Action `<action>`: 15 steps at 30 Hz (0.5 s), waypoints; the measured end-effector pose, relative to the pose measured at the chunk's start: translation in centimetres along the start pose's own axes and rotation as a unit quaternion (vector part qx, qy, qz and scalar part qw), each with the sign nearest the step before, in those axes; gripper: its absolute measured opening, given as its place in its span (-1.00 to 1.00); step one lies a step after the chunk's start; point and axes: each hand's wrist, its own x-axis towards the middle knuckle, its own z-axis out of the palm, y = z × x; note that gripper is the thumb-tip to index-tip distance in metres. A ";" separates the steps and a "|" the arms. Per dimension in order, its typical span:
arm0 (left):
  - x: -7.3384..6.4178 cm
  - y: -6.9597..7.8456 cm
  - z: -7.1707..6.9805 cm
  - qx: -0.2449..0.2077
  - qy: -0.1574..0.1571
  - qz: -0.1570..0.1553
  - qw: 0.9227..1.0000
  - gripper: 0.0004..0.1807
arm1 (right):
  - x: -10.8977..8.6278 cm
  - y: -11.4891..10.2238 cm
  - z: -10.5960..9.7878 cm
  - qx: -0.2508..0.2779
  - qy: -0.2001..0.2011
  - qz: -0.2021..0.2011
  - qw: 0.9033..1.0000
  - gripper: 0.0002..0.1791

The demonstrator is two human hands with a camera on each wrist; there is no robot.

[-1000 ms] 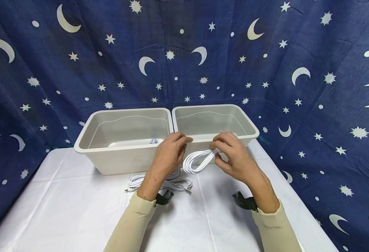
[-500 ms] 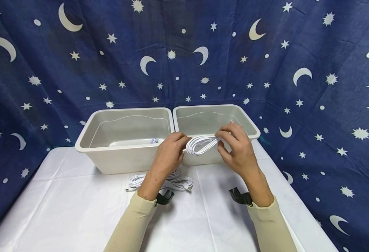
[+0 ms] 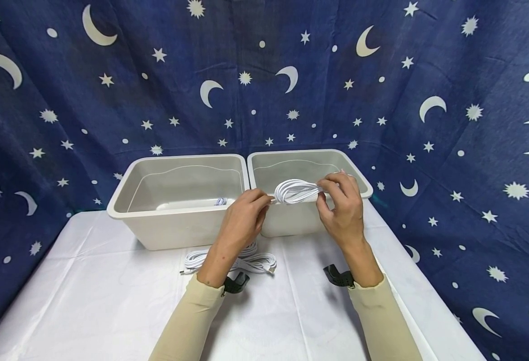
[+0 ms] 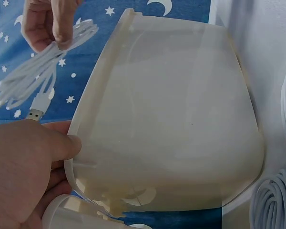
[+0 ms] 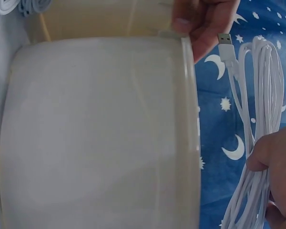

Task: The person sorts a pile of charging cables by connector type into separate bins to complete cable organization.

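Observation:
A bundled white USB cable (image 3: 293, 191) hangs over the front rim of the right-hand grey bin (image 3: 291, 223). My right hand (image 3: 343, 205) pinches the bundle between thumb and fingers. The metal USB plug (image 4: 35, 114) dangles from a short end in the left wrist view, and the loops (image 5: 264, 90) show upright in the right wrist view. At the front left corner of that bin, my left hand (image 3: 241, 215) grips the rim, thumb outside and fingers behind. More coiled white cables (image 3: 259, 263) lie on the table by my left wrist, partly hidden by it.
The left-hand grey bin (image 3: 178, 228) stands beside the right one. A small bluish-white coil (image 3: 220, 201) lies inside it. White cloth (image 3: 88, 301) covers the table, and a blue curtain (image 3: 264, 90) with moons and stars hangs behind.
My right hand has lifted the cable bundle from in front of the bin up to its rim and slightly right. The left hand has stayed at the bin's corner.

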 end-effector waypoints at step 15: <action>0.0 0.1 0.0 -0.007 0.008 0.000 1.000 -0.72 | -1.1 1.6 1.3 -0.016 0.012 0.046 0.999 -0.72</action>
